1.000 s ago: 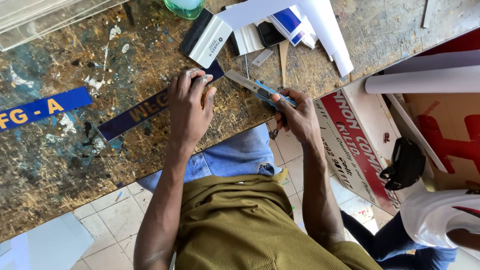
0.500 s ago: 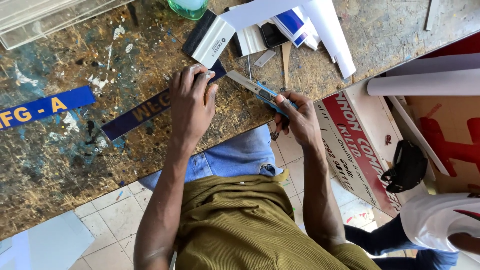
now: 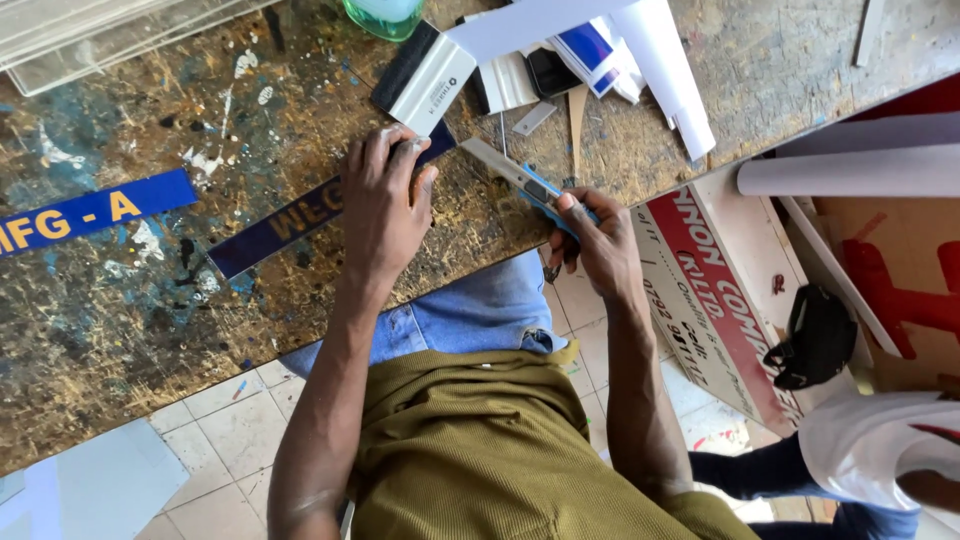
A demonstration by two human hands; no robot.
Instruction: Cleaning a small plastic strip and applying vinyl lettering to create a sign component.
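My left hand (image 3: 385,205) lies flat on a dark blue strip with gold letters (image 3: 275,228), pressing its right end onto the paint-stained wooden workbench (image 3: 150,300). My right hand (image 3: 590,235) grips a blue utility knife (image 3: 520,180) with a long grey blade. The blade tip points toward my left hand's fingers at the strip's right end. A black-and-white squeegee (image 3: 425,80) rests just beyond my left hand.
A second blue lettered strip (image 3: 85,215) lies at the left. Paper pieces and white sheets (image 3: 620,50) clutter the far bench, beside a green bottle (image 3: 385,15). A red-and-white sign board (image 3: 715,290), rolled white sheets (image 3: 850,170) and another person (image 3: 870,460) are at right.
My right hand with the knife has drawn slightly back to the right and toward me. My left hand stays pressed on the strip.
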